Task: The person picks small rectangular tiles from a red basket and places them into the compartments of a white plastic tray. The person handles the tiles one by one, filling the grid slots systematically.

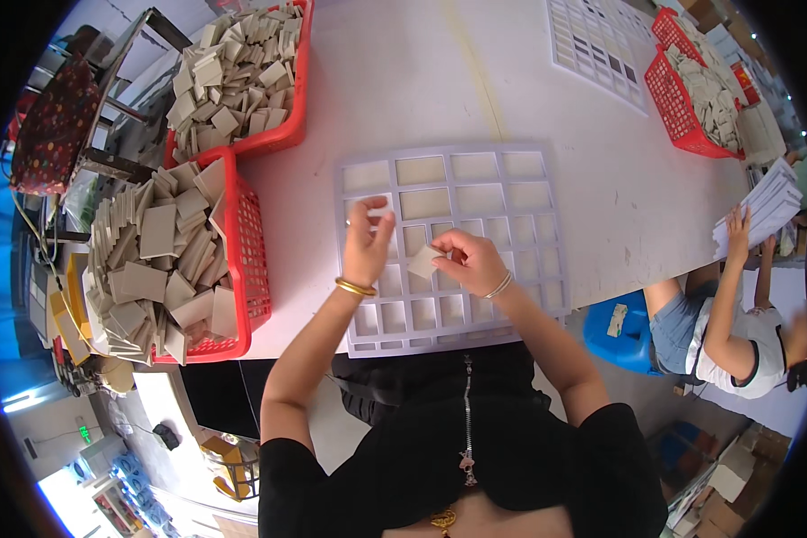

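A white compartment tray (pixel 507 199) lies on the table before me, its grid made of larger rectangles at the far side and smaller cells nearer me. Between the thumb and fingers of my right hand (pixel 475 264) is a small beige square tile (pixel 424 262), tilted above the middle cells. My left hand (pixel 368 242) hovers over the tray's left columns, fingers bent and thumb apart, with no tile visible in it. Some far cells look filled with a pale beige piece; whether every near cell holds one I cannot tell.
Two red plastic baskets (pixel 253 260) heaped with beige tiles (pixel 158 231) stand at the left. At the far right are another tray (pixel 592 49) with dark pieces and more red baskets (pixel 677 103). A seated person (pixel 735 350) holds white sheets beside a blue stool (pixel 611 330).
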Available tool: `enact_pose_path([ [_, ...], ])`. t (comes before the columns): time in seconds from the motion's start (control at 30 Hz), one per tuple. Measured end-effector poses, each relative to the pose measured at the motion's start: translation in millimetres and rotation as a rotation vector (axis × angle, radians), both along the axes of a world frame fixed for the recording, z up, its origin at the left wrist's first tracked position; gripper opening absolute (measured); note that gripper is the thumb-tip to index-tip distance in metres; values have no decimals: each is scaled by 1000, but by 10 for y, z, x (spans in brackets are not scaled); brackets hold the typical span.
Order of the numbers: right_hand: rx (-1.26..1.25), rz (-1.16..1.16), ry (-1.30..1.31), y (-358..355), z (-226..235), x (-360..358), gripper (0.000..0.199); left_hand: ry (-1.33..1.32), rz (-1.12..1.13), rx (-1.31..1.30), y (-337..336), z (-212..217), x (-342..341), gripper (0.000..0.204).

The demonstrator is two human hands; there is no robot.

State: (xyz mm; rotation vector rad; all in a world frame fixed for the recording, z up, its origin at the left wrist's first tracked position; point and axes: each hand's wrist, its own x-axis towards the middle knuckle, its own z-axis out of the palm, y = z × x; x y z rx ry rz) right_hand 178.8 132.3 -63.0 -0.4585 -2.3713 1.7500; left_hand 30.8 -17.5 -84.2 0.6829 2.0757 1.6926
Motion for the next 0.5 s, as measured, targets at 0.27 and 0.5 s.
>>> enact_pose_path([
  [0.27,380,250,122,-108,-422,-52,9,409,70,-113,16,436,-722,26],
  [0.5,856,134,232,-251,-305,-72,8,787,54,-468,-81,485,-1582,21],
])
